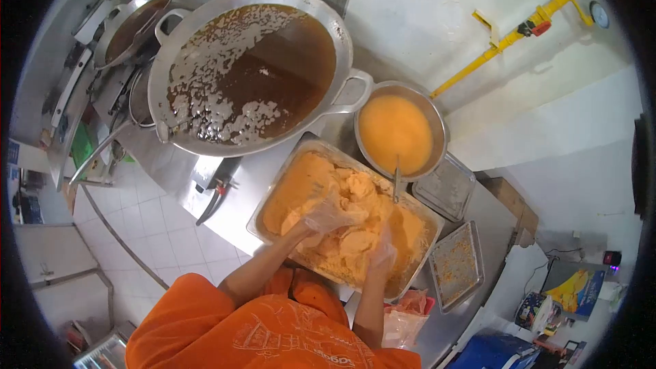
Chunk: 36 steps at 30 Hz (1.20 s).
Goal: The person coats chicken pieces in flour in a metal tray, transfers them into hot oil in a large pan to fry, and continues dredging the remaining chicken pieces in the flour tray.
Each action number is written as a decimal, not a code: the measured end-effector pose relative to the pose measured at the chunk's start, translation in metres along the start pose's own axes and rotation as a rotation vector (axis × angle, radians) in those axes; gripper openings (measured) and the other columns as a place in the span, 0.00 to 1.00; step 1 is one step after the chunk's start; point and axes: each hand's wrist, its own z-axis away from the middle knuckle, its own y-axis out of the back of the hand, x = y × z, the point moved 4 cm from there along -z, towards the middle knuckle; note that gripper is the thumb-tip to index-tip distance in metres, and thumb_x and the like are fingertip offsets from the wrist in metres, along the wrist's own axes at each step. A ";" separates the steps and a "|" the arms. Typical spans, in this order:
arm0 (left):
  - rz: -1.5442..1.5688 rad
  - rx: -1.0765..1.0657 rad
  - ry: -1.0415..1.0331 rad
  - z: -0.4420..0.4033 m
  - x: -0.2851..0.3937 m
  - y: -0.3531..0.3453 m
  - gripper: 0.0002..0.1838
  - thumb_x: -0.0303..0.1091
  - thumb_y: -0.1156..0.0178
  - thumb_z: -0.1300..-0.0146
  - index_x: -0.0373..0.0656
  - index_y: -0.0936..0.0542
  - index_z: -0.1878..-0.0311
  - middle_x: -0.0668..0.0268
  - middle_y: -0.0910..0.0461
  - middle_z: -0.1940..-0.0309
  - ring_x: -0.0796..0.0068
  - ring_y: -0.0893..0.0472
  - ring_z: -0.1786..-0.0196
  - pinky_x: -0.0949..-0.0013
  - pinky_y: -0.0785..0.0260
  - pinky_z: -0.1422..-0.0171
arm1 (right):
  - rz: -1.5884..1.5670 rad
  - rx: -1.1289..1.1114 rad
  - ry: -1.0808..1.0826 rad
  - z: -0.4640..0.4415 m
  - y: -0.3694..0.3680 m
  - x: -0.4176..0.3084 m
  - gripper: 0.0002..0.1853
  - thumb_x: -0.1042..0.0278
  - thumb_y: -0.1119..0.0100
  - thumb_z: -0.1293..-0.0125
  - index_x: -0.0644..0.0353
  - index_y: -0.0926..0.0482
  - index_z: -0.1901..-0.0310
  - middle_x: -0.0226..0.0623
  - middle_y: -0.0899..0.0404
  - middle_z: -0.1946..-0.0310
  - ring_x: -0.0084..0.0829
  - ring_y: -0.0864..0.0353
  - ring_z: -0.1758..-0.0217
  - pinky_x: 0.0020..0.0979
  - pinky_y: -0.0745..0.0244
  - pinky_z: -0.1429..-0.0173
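Observation:
A large rectangular metal tray (432, 240) holds orange flour-like powder and a heap of orange-coated pieces (359, 195). My left hand (328, 217), in a thin clear glove, lies against the coated pieces at the tray's left middle, its fingers partly coated. My right hand (385, 251), also gloved, is at the right side of the heap with its fingers in the orange mix, partly hidden. Beyond the tray stands a round metal pot of orange liquid (395, 130), with a metal utensil handle (397, 181) hanging over its near rim.
A wide pan of dark, foamy oil (290, 72) stands at the back left, another pan (130, 31) beyond it. Right of the tray are a metal lid (444, 188) and a crumb-strewn small tray (458, 266). Plastic bags (408, 321) lie near the front edge.

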 end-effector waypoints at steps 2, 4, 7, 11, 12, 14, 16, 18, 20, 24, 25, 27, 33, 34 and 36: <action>0.022 0.020 0.036 0.021 -0.013 0.011 0.50 0.65 0.31 0.43 0.31 0.32 0.32 0.44 0.19 0.44 0.52 0.18 0.44 0.57 0.25 0.40 | 0.160 0.092 0.095 0.027 0.034 -0.016 0.34 0.42 0.48 0.25 0.64 0.30 0.30 0.56 0.19 0.46 0.51 0.16 0.52 0.47 0.23 0.52; 0.033 0.031 0.115 0.050 -0.037 0.023 0.50 0.65 0.31 0.43 0.31 0.32 0.32 0.44 0.19 0.44 0.51 0.18 0.44 0.57 0.25 0.40 | 0.381 0.154 0.079 0.036 0.057 -0.024 0.35 0.41 0.49 0.25 0.64 0.30 0.30 0.56 0.19 0.46 0.52 0.16 0.51 0.47 0.23 0.52; 0.023 0.026 0.249 0.092 -0.080 0.028 0.50 0.65 0.31 0.43 0.31 0.32 0.31 0.44 0.19 0.44 0.51 0.18 0.43 0.57 0.25 0.39 | 0.638 -0.146 -0.248 0.035 0.065 0.000 0.38 0.37 0.52 0.24 0.64 0.32 0.27 0.57 0.24 0.36 0.48 0.19 0.39 0.46 0.25 0.42; 0.031 0.003 0.264 0.101 -0.095 0.005 0.51 0.66 0.31 0.43 0.31 0.33 0.31 0.44 0.20 0.43 0.50 0.18 0.43 0.57 0.25 0.39 | 0.231 -0.134 -0.140 0.025 0.043 0.047 0.38 0.37 0.53 0.24 0.64 0.32 0.28 0.56 0.24 0.36 0.48 0.19 0.39 0.47 0.26 0.41; 0.037 0.000 0.242 0.096 -0.092 -0.002 0.51 0.66 0.31 0.43 0.31 0.33 0.31 0.44 0.20 0.43 0.50 0.18 0.43 0.56 0.25 0.39 | 0.072 -0.127 -0.168 0.018 0.032 0.057 0.38 0.36 0.54 0.24 0.64 0.32 0.28 0.55 0.24 0.35 0.48 0.19 0.39 0.47 0.26 0.41; 0.040 -0.013 0.184 0.083 -0.082 -0.014 0.51 0.66 0.32 0.43 0.31 0.33 0.30 0.44 0.20 0.43 0.50 0.18 0.42 0.56 0.25 0.39 | -0.168 -0.114 -0.238 0.002 0.006 0.068 0.38 0.36 0.54 0.23 0.63 0.32 0.28 0.55 0.24 0.35 0.48 0.20 0.39 0.48 0.27 0.41; 0.037 -0.023 0.133 0.070 -0.068 -0.022 0.51 0.66 0.32 0.43 0.31 0.33 0.30 0.44 0.20 0.42 0.50 0.18 0.42 0.56 0.25 0.38 | -0.302 -0.121 -0.278 -0.015 -0.012 0.064 0.38 0.36 0.55 0.23 0.63 0.31 0.29 0.54 0.24 0.35 0.48 0.20 0.39 0.49 0.27 0.40; 0.035 -0.031 0.093 0.060 -0.051 -0.022 0.51 0.66 0.32 0.43 0.31 0.33 0.30 0.44 0.20 0.42 0.49 0.18 0.42 0.56 0.25 0.38 | -0.303 -0.139 -0.266 -0.025 -0.015 0.052 0.38 0.35 0.56 0.23 0.63 0.31 0.29 0.53 0.23 0.35 0.48 0.20 0.38 0.49 0.28 0.40; 0.053 -0.025 0.061 0.052 -0.037 -0.014 0.52 0.67 0.32 0.43 0.31 0.33 0.30 0.44 0.20 0.42 0.49 0.18 0.42 0.56 0.25 0.38 | -0.243 -0.153 -0.213 -0.028 -0.008 0.041 0.38 0.35 0.56 0.23 0.63 0.31 0.29 0.53 0.23 0.35 0.48 0.20 0.38 0.50 0.29 0.39; 0.158 0.023 0.033 0.069 0.006 0.039 0.52 0.67 0.32 0.43 0.32 0.34 0.29 0.44 0.20 0.41 0.49 0.19 0.41 0.56 0.25 0.37 | 0.007 -0.171 -0.039 0.004 0.036 0.020 0.38 0.34 0.58 0.23 0.63 0.30 0.30 0.51 0.23 0.35 0.48 0.21 0.38 0.51 0.30 0.39; 0.132 0.027 0.064 0.074 0.016 0.055 0.52 0.67 0.32 0.43 0.32 0.34 0.29 0.44 0.20 0.41 0.48 0.19 0.41 0.56 0.25 0.37 | 0.083 -0.181 0.010 0.011 0.048 0.015 0.38 0.34 0.58 0.22 0.63 0.30 0.30 0.51 0.23 0.35 0.48 0.21 0.38 0.51 0.30 0.38; -0.046 0.012 0.204 0.089 0.034 0.086 0.49 0.67 0.32 0.42 0.32 0.30 0.32 0.46 0.19 0.42 0.52 0.18 0.42 0.56 0.25 0.38 | 0.221 -0.200 0.034 0.009 0.060 0.017 0.38 0.34 0.59 0.22 0.63 0.30 0.30 0.51 0.23 0.35 0.48 0.21 0.37 0.52 0.30 0.38; -0.231 -0.336 0.133 0.088 -0.023 0.030 0.33 0.56 0.31 0.45 0.34 0.21 0.48 0.48 0.17 0.55 0.53 0.18 0.53 0.56 0.23 0.47 | 0.058 -0.233 -0.166 -0.039 0.022 0.070 0.35 0.41 0.53 0.22 0.62 0.33 0.26 0.43 0.26 0.32 0.40 0.27 0.34 0.46 0.35 0.31; -0.235 -0.367 0.094 0.084 -0.023 0.015 0.31 0.54 0.31 0.45 0.34 0.20 0.51 0.48 0.17 0.58 0.52 0.18 0.55 0.56 0.23 0.48 | -0.083 -0.237 -0.237 -0.040 0.011 0.073 0.34 0.43 0.52 0.21 0.62 0.34 0.25 0.42 0.27 0.31 0.38 0.28 0.33 0.44 0.37 0.29; -0.246 -0.420 0.007 0.070 -0.016 -0.014 0.25 0.49 0.30 0.46 0.34 0.18 0.57 0.49 0.17 0.63 0.51 0.18 0.60 0.56 0.23 0.51 | -0.248 -0.272 -0.313 -0.027 -0.002 0.051 0.35 0.44 0.49 0.22 0.61 0.34 0.25 0.41 0.28 0.31 0.36 0.30 0.33 0.42 0.37 0.29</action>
